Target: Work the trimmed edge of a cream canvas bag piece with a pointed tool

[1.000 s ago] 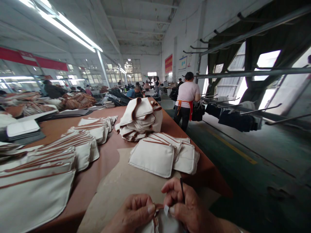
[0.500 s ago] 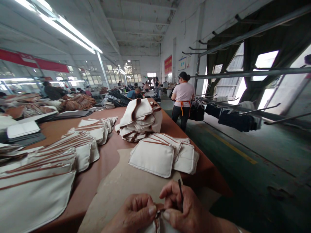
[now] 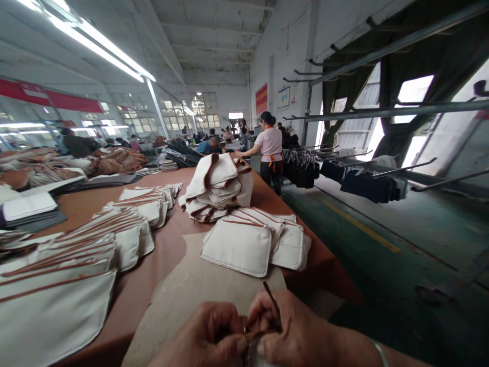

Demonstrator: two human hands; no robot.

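My left hand (image 3: 214,331) is closed, pinching the brown edge of a white fabric piece (image 3: 263,361) at the bottom of the head view. Close against it, my right hand (image 3: 292,326) is also closed. A thin dark stick-like tool (image 3: 272,300) juts up from between its fingers, while its thumb presses on the same piece. Something small and shiny shows between the fingertips, too small to name. Most of the held piece is hidden by my hands and the frame's edge. White pouches with brown edging (image 3: 237,247) lie just beyond my hands on brown paper (image 3: 171,290).
A taller pile of white pieces (image 3: 214,188) stands behind them. Overlapping rows of white pouches (image 3: 57,306) cover the left of the brown table (image 3: 133,285). To the right are the table's edge and a metal rack (image 3: 382,114). A person in pink (image 3: 269,145) stands beyond.
The tool in my right hand has tipped to the left, and its fingers have come down to the held edge near my left hand. The person in pink has moved left, one arm reaching out.
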